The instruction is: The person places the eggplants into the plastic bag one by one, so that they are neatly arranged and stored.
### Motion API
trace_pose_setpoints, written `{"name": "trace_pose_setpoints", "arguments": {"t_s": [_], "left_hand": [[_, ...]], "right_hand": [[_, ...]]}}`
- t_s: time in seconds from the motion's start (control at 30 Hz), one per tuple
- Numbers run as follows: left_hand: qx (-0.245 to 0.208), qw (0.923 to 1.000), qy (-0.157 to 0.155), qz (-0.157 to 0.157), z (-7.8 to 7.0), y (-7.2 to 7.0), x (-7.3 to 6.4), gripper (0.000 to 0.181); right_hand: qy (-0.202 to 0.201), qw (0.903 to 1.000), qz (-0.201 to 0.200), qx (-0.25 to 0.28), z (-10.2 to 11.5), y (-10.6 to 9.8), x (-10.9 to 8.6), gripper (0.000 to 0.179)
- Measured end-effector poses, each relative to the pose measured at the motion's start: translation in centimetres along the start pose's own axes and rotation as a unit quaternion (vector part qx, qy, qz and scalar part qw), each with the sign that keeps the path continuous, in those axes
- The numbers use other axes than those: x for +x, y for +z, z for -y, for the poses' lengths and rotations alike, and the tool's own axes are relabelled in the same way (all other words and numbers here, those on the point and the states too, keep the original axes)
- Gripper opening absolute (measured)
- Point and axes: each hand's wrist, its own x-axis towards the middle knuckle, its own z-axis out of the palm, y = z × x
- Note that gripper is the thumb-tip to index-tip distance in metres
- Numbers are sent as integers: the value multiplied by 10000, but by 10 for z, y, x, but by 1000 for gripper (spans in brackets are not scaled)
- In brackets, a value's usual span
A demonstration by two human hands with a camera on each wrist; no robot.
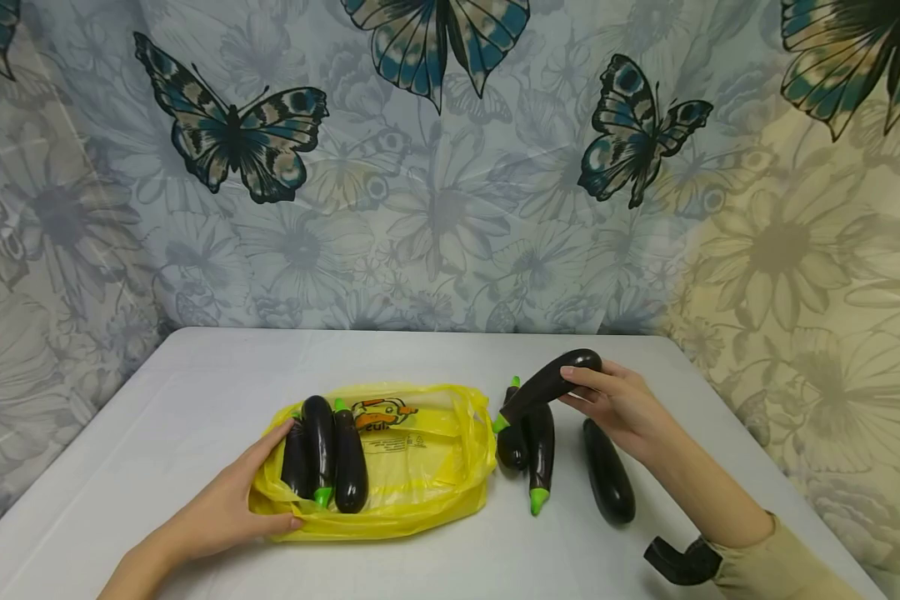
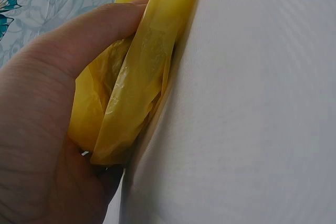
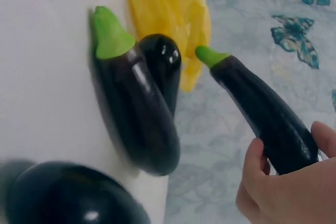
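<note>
My left hand (image 1: pixel 225 504) grips the left end of a yellow plastic bag (image 1: pixel 427 467), its thumb along the near side in the head view. Three dark eggplants (image 1: pixel 351 462) lie side by side at the bag's left end. In my right hand (image 1: pixel 622 408) an eggplant (image 1: pixel 547 387) is held by its rounded end, raised above the table, green stem pointing left towards the bag. The right wrist view shows the same held eggplant (image 3: pixel 262 108) pinched between thumb and fingers. Beneath it two eggplants (image 1: pixel 541 450) lie close together; another eggplant (image 1: pixel 609 475) lies apart to their right.
A white table (image 1: pixel 255 358) carries everything. Behind it hangs a cloth (image 1: pixel 450 250) printed with butterflies and flowers. A black strap-like piece (image 1: pixel 682 562) sticks out by the right sleeve (image 1: pixel 780 567).
</note>
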Motion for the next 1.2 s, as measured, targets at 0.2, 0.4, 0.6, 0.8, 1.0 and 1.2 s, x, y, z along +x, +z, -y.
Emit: {"name": "trace_pose_setpoints", "arguments": {"t_s": [0.2, 0.4, 0.6, 0.8, 1.0, 1.2], "left_hand": [[-12, 10000, 99, 0, -3, -1, -1, 113], [-10, 10000, 94, -5, -3, -2, -2, 112], [-9, 10000, 50, 20, -3, -1, -2, 112], [30, 10000, 80, -45, -3, -1, -1, 113], [31, 9999, 98, -49, -3, -1, -1, 114], [11, 10000, 84, -43, -3, -1, 0, 114]], "right_hand": [[-56, 9999, 73, -128, -1, 12, 4, 5], [-30, 9997, 189, -173, -4, 22, 10, 4], [-21, 9994, 281, -180, -5, 32, 15, 4], [-14, 9993, 341, -132, -5, 50, 24, 4], [155, 9991, 305, -262, -9, 71, 30, 11], [336, 9965, 503, -579, -20, 91, 37, 29]]}}
